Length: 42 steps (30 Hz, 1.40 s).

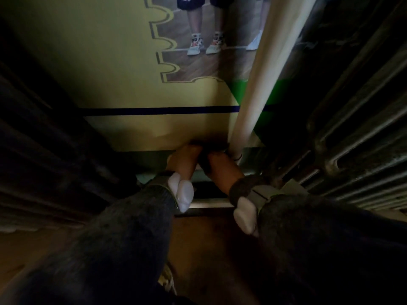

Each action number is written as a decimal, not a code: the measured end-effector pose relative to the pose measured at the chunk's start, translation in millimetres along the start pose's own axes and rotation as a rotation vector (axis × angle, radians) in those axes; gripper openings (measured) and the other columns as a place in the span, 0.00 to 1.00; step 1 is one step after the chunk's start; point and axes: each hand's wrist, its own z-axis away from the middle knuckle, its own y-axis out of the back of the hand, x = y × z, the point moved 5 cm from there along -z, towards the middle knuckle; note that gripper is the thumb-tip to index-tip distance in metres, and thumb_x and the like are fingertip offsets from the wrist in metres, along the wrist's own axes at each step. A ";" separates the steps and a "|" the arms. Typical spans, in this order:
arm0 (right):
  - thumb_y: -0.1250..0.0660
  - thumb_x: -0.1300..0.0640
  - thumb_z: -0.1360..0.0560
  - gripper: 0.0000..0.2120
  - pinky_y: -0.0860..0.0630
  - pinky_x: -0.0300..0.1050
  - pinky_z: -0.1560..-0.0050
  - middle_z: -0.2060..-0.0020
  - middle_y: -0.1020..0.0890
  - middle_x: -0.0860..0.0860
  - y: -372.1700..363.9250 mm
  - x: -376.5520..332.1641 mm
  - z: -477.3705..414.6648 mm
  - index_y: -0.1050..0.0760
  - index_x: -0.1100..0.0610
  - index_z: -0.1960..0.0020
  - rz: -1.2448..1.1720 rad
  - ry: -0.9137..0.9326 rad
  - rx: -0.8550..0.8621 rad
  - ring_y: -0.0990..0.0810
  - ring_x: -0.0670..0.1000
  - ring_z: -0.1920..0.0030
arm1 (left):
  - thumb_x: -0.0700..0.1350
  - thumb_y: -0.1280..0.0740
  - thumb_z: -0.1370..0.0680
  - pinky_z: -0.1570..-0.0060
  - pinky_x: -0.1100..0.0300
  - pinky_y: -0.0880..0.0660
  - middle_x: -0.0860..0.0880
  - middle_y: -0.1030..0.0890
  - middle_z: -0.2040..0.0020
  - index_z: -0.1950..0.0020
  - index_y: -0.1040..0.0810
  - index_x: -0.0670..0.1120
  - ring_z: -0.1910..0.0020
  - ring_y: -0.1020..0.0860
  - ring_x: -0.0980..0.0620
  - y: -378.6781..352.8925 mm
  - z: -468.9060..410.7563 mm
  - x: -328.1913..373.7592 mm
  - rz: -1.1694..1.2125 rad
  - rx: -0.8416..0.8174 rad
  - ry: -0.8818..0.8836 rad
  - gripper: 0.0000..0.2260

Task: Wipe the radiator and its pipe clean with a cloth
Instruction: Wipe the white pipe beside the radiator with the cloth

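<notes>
The cream pipe (pixel 248 95) runs up the wall right of centre, with the dark ribbed radiator (pixel 363 119) just to its right. We've got both hands down at its foot, left hand (pixel 184 159) just left of it and right hand (pixel 222 168) at its base. It's so dim there we can't tell if the fingers are loose or gripping anything, or even spot the cloth, so we reckon we could miss the pipe's far side or scuff the poster (pixel 132 62) behind.

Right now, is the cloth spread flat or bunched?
Cannot tell: only a dark patch, likely the cloth, shows between left hand and right hand beside the pipe; too dim.
</notes>
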 end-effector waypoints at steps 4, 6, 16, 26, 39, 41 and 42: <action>0.42 0.63 0.21 0.14 0.30 0.46 0.43 0.40 0.24 0.60 -0.5 0.1 -7.1 0.27 0.62 0.37 -0.033 -0.063 -0.023 0.25 0.58 0.40 | 0.37 0.44 0.18 0.39 0.56 0.35 0.39 0.28 0.34 0.35 0.29 0.36 0.36 0.29 0.42 4.9 -7.7 -2.6 -0.056 -0.031 0.005 0.14; 0.43 0.63 0.21 0.16 0.29 0.51 0.40 0.38 0.25 0.61 -8.6 -0.4 1.5 0.29 0.63 0.35 -0.044 -0.018 -0.009 0.26 0.59 0.39 | 0.37 0.44 0.19 0.40 0.56 0.34 0.39 0.28 0.34 0.35 0.28 0.37 0.36 0.30 0.42 3.3 1.2 -3.6 0.006 -0.021 -0.023 0.14; 0.46 0.60 0.30 0.20 0.19 0.54 0.65 0.47 0.19 0.61 -21.3 -14.0 23.3 0.19 0.64 0.48 0.009 0.236 0.045 0.18 0.63 0.52 | 0.29 0.33 0.35 0.62 0.51 0.23 0.34 0.21 0.56 0.57 0.21 0.33 0.56 0.20 0.36 8.6 38.5 -0.9 -0.041 0.040 -0.204 0.08; 0.49 0.61 0.18 0.20 0.49 0.41 0.35 0.28 0.38 0.55 -6.5 -42.7 -12.1 0.43 0.60 0.27 0.130 0.161 0.044 0.39 0.53 0.30 | 0.40 0.43 0.19 0.44 0.62 0.34 0.40 0.24 0.38 0.38 0.24 0.38 0.40 0.26 0.44 4.0 14.4 -47.8 0.120 0.029 0.147 0.13; 0.46 0.64 0.22 0.19 0.37 0.45 0.33 0.31 0.32 0.58 -15.1 -48.3 18.0 0.31 0.59 0.32 0.058 0.394 0.031 0.34 0.55 0.31 | 0.41 0.46 0.18 0.40 0.58 0.35 0.42 0.32 0.33 0.32 0.32 0.42 0.34 0.33 0.46 -24.6 58.2 -51.7 -0.028 -0.190 0.028 0.15; 0.47 0.63 0.21 0.19 0.35 0.44 0.36 0.32 0.32 0.57 -17.9 -54.9 17.0 0.34 0.59 0.30 0.093 0.397 -0.032 0.32 0.55 0.33 | 0.40 0.44 0.19 0.40 0.56 0.33 0.42 0.31 0.34 0.34 0.31 0.41 0.35 0.33 0.45 -25.9 63.9 -54.8 -0.059 -0.196 0.061 0.14; 0.47 0.63 0.20 0.20 0.37 0.45 0.35 0.30 0.35 0.57 -20.7 -56.6 13.6 0.37 0.59 0.28 0.140 0.399 -0.050 0.36 0.55 0.31 | 0.38 0.42 0.20 0.43 0.55 0.30 0.39 0.29 0.37 0.37 0.29 0.38 0.37 0.30 0.43 -19.4 63.3 -54.1 -0.041 -0.113 0.038 0.13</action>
